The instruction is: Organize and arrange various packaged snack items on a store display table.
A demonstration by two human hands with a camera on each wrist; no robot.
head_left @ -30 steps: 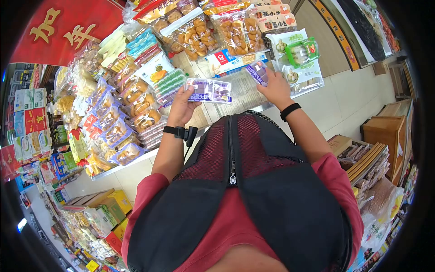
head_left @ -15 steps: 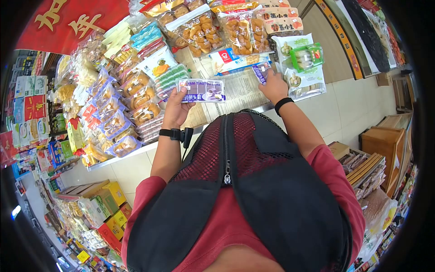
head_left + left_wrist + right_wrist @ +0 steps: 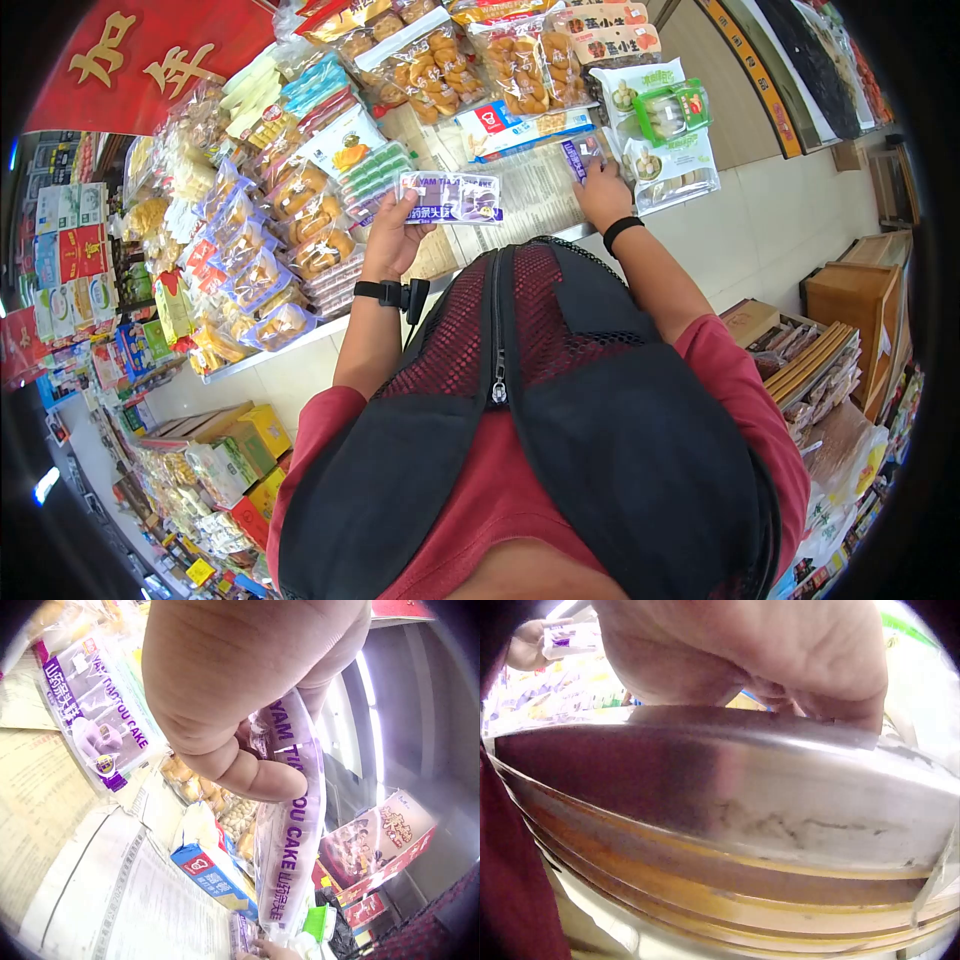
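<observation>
Head view: yam cake packet (image 3: 452, 196) in left hand (image 3: 392, 240), above newspaper (image 3: 530, 195)

Packet (image 3: 289, 847) reads, seemingly, "YAM TIAOTOU CAKE".

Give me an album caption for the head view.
Left hand holds a yam cake packet; right hand holds a second packet over newspaper.

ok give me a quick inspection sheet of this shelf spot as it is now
surface: newspaper lining the metal-edged shelf.
job's things: yam cake pack; second purple pack.
clutter: fried snack bags, green packs, green box.
hands: left hand grips the yam cake pack; right hand holds the second purple pack's lower end.
cables: nothing seen.
surroundings: red banner, tiled floor, wooden crates.
</observation>
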